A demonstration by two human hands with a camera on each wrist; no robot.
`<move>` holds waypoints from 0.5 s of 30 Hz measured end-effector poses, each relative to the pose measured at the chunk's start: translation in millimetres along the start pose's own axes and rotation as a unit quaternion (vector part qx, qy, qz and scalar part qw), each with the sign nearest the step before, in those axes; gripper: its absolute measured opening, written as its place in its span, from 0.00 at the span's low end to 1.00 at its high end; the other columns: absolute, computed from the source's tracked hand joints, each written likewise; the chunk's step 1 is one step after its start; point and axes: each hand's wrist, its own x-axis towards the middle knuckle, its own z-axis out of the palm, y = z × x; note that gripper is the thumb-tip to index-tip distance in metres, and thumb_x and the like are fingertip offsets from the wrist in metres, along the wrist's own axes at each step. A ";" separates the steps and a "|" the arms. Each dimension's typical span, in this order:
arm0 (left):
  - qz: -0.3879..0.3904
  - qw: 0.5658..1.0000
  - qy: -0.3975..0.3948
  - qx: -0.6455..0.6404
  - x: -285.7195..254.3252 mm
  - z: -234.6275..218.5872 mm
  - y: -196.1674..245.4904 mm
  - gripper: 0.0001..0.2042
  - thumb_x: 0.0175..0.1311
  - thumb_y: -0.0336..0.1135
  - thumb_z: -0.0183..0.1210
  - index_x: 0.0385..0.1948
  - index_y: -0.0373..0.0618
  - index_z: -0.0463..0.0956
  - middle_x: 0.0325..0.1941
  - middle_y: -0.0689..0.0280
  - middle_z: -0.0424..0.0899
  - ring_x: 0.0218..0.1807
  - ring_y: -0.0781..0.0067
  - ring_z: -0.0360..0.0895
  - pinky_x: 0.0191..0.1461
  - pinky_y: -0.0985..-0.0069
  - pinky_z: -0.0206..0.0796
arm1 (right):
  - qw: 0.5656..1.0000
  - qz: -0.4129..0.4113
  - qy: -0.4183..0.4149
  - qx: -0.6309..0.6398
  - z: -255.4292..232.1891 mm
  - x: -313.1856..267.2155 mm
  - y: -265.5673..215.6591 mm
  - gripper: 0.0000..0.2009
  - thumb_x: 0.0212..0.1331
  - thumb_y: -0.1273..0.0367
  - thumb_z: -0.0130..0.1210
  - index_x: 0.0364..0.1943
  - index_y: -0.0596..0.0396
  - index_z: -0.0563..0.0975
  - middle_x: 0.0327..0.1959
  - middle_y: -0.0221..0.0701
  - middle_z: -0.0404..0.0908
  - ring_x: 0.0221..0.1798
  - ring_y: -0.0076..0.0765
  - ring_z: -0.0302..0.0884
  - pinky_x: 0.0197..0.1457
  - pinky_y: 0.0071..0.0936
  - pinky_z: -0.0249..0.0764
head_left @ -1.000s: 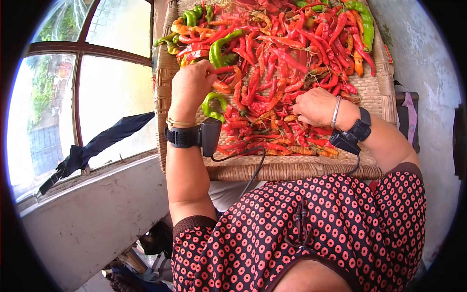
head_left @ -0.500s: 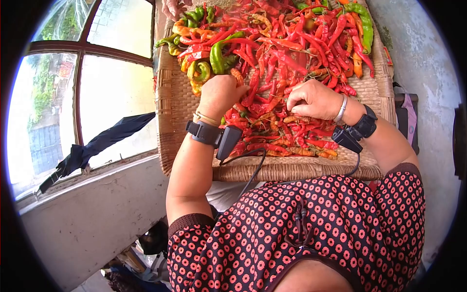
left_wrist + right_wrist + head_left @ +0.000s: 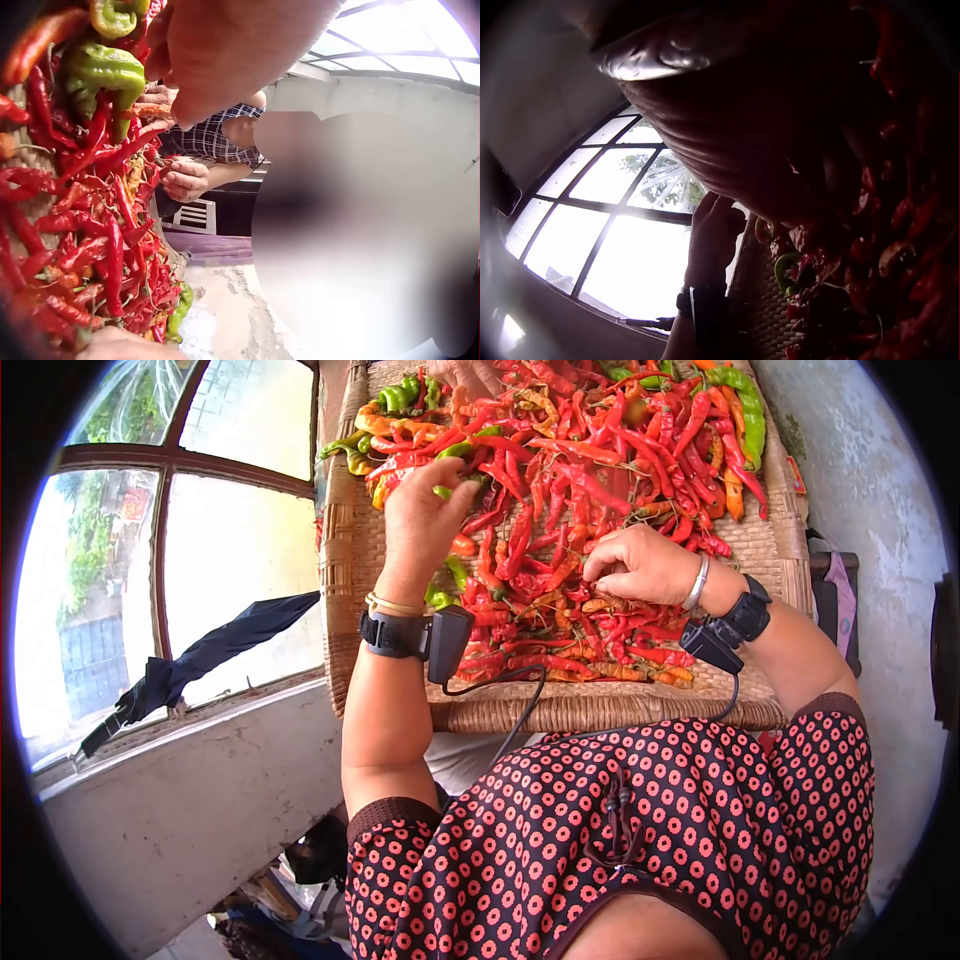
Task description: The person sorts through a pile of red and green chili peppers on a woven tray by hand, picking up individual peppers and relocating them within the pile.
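A wide woven tray [image 3: 600,712] holds a spread pile of red chillies [image 3: 600,470], with some green ones [image 3: 745,400] and orange ones mixed in. My left hand [image 3: 447,485] reaches over the tray's left part, thumb and fingers curled round a green chilli [image 3: 443,491]. From the left wrist view, that green chilli [image 3: 101,71] sits just below the left hand [image 3: 225,45]. My right hand [image 3: 597,570] lies on the red chillies mid-tray, its fingers curled down and pinching one. The right wrist view is dark and shows only the palm up close.
Another person's hand [image 3: 470,374] works at the tray's far edge; their hands [image 3: 184,178] and checked sleeve [image 3: 214,139] show beyond the pile. A folded dark umbrella [image 3: 200,660] lies on the window ledge [image 3: 200,780] to the left. A plastered wall [image 3: 870,490] flanks the right.
My left hand moved from the tray's near middle up to the far left and now holds a green chilli. The right hand stayed nearly in place. Another person's hand shifted right along the far edge.
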 end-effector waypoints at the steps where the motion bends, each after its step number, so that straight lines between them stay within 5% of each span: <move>1: 0.012 0.996 -0.066 -0.062 -5.1 1.8 10.7 0.12 0.49 0.32 0.63 0.36 0.42 0.77 0.29 0.62 0.79 0.29 0.67 0.76 0.33 0.74 0.68 | 0.999 0.019 0.009 0.039 1.1 0.1 0.8 0.08 0.45 0.71 0.55 0.30 0.59 0.78 0.26 0.33 0.80 0.31 0.31 0.78 0.37 0.27 0.72; 3: -0.016 0.964 -0.240 -0.114 -13.1 3.3 42.9 0.16 0.48 0.32 0.64 0.41 0.43 0.76 0.36 0.60 0.79 0.33 0.68 0.77 0.41 0.75 0.68 | 0.997 0.034 -0.005 0.062 -0.7 -0.6 -3.7 0.08 0.45 0.72 0.55 0.30 0.59 0.79 0.26 0.32 0.80 0.30 0.28 0.77 0.36 0.25 0.72; 4: 0.078 0.949 -0.270 -0.145 -19.5 13.4 40.8 0.19 0.50 0.29 0.63 0.47 0.43 0.74 0.37 0.68 0.76 0.25 0.85 0.67 0.29 0.85 0.64 | 0.995 0.048 -0.019 0.086 -1.5 -0.3 -5.0 0.08 0.46 0.72 0.54 0.31 0.59 0.79 0.26 0.31 0.80 0.30 0.24 0.76 0.35 0.24 0.71; 5: 0.075 0.927 -0.324 -0.171 -25.5 20.2 42.2 0.21 0.50 0.29 0.63 0.49 0.44 0.72 0.36 0.66 0.77 0.28 0.86 0.69 0.32 0.84 0.65 | 0.995 0.047 -0.021 0.086 -1.8 0.0 -4.5 0.08 0.46 0.72 0.54 0.31 0.59 0.79 0.26 0.31 0.80 0.30 0.24 0.76 0.35 0.24 0.71; 8: 0.084 0.905 -0.341 -0.239 -30.7 27.4 49.7 0.16 0.52 0.29 0.62 0.44 0.43 0.75 0.34 0.67 0.79 0.31 0.86 0.72 0.35 0.83 0.66 | 0.991 0.071 -0.071 0.088 -2.5 -0.5 -4.0 0.09 0.46 0.72 0.54 0.33 0.58 0.79 0.26 0.30 0.79 0.30 0.22 0.75 0.35 0.22 0.71; 10: 0.018 0.894 -0.404 -0.191 -26.5 22.0 50.5 0.09 0.54 0.28 0.61 0.37 0.41 0.78 0.30 0.68 0.81 0.33 0.86 0.74 0.38 0.84 0.67 | 0.992 0.040 -0.062 0.097 -2.1 -0.6 -8.4 0.09 0.46 0.73 0.53 0.34 0.59 0.79 0.26 0.30 0.79 0.30 0.21 0.75 0.35 0.22 0.71; 15: -0.024 0.913 -0.361 -0.188 -24.1 15.5 39.6 0.05 0.56 0.28 0.59 0.33 0.39 0.78 0.26 0.71 0.80 0.29 0.86 0.73 0.35 0.85 0.67 | 0.992 0.015 -0.025 0.120 -2.9 0.7 -7.8 0.09 0.49 0.74 0.53 0.36 0.60 0.78 0.29 0.29 0.80 0.31 0.21 0.75 0.37 0.22 0.72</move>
